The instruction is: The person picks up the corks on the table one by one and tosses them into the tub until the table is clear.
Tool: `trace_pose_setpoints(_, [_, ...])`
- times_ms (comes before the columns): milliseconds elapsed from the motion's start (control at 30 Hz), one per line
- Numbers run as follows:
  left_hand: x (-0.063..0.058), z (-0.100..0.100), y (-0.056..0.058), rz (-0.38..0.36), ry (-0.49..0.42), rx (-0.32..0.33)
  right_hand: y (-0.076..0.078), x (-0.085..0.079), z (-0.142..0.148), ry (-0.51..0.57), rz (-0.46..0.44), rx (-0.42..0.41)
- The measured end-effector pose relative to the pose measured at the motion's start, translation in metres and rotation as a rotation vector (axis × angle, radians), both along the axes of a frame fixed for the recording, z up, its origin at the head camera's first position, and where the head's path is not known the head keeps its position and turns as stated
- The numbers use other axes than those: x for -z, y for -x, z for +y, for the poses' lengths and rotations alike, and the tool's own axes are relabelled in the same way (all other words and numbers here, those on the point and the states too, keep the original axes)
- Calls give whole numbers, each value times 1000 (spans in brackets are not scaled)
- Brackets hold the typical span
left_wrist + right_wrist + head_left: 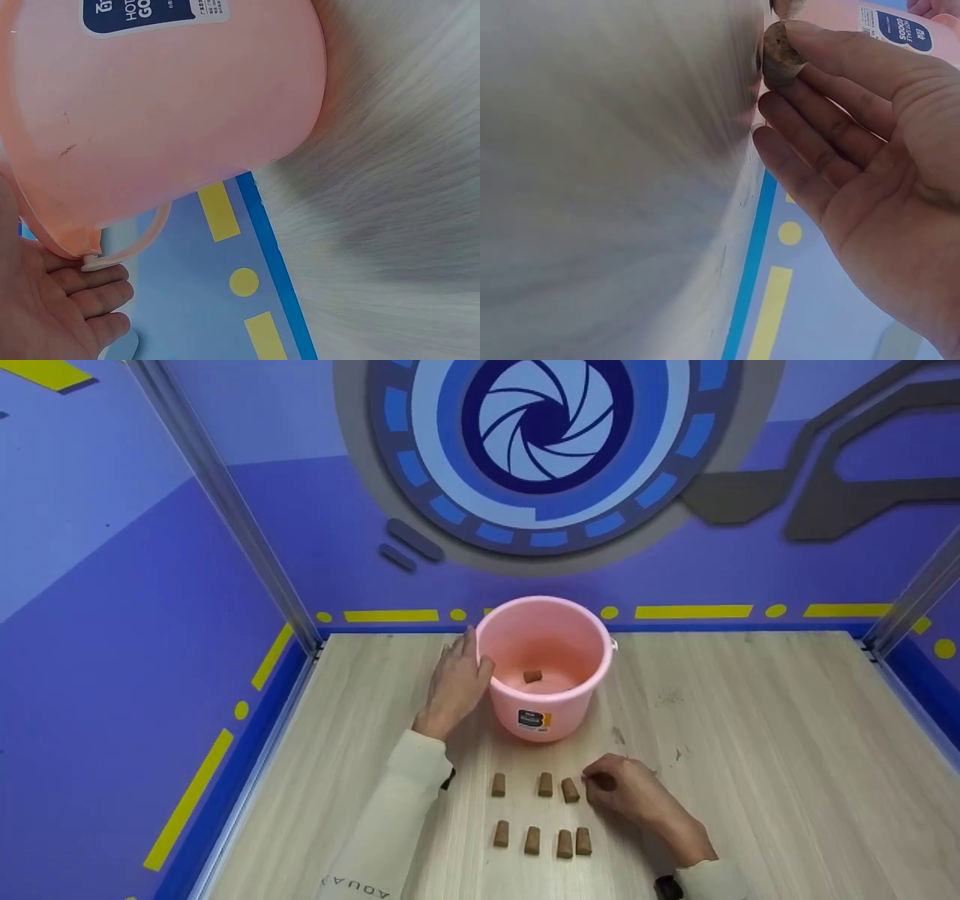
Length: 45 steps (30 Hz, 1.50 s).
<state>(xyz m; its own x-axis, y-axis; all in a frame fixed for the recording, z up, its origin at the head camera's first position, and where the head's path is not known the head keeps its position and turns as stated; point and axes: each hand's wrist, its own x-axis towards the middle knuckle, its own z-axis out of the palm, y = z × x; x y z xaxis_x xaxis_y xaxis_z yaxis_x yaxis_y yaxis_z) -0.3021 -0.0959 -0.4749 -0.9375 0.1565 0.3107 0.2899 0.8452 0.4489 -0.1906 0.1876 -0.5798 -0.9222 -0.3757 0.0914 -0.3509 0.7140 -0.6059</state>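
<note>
A pink bucket (559, 712) stands upright on the table, with one brown cork (532, 676) visible on its inside floor. At its left rim, my left hand (459, 679) holds on, the thumb over the edge and the other fingers outside beside the handle (150, 236). In front of the bucket, my right hand (637, 795) is low over the table at the right end of the rear row of corks (545, 784). Its thumb and fingertips pinch a cork (781, 56), which the hand hides in the head view. Nearer me lies a front row of several corks (532, 841).
The wooden table (780, 757) extends to both sides of the bucket. Blue-purple printed panels (300, 532) with yellow marks rise behind and to the left, joined by a metal post (225, 495). The bucket stands close to the back panel.
</note>
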Motion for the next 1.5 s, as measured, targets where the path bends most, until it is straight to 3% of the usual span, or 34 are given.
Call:
trace_pose_setpoints(167, [0, 0, -1, -2, 3, -1, -2, -1, -1, 34, 6, 20])
trace_pose_setpoints(400, [-1, 2, 1, -9, -9, -10, -1, -10, 1, 123, 118, 16])
trace_pose_setpoints(633, [0, 2, 2, -13, -7, -8, 2, -28, 2, 192, 137, 53])
trace_pose_setpoints(1100, [0, 0, 0, -22, -25, 3, 5, -65, 4, 266, 342, 91])
trace_pose_setpoints(1500, [0, 0, 1, 4, -32, 13, 9, -95, 3, 366, 509, 54])
